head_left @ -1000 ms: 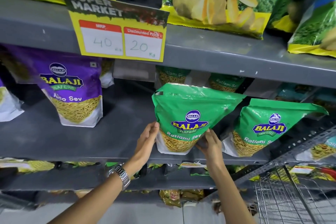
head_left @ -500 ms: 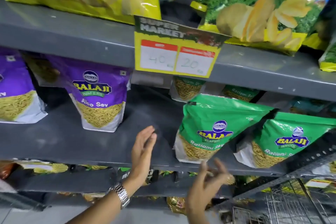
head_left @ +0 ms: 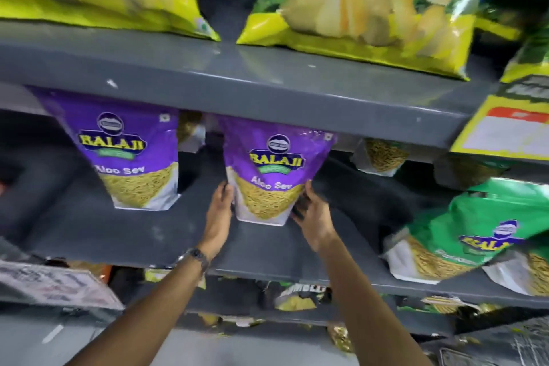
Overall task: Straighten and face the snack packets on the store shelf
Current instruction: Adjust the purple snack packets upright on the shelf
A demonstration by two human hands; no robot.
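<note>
A purple Aloo Sev packet (head_left: 274, 163) stands upright in the middle of the grey shelf (head_left: 142, 235), label facing me. My left hand (head_left: 220, 208) presses its lower left side and my right hand (head_left: 312, 217) holds its lower right side, fingers wrapped around the edge. A second purple Aloo Sev packet (head_left: 130, 154) stands apart to the left. At the right, green Ratlami Sev packets (head_left: 481, 235) lean over, tilted.
Large yellow-green chip bags (head_left: 365, 9) lie on the shelf above. A yellow price tag (head_left: 511, 128) hangs at the right edge. More sev packets (head_left: 383, 154) sit at the back. Lower shelves hold other snacks (head_left: 297, 300).
My hands left the green Ratlami Sev packet and moved left across the shelf. Both now clasp the purple Aloo Sev packet; the view has shifted left with them.
</note>
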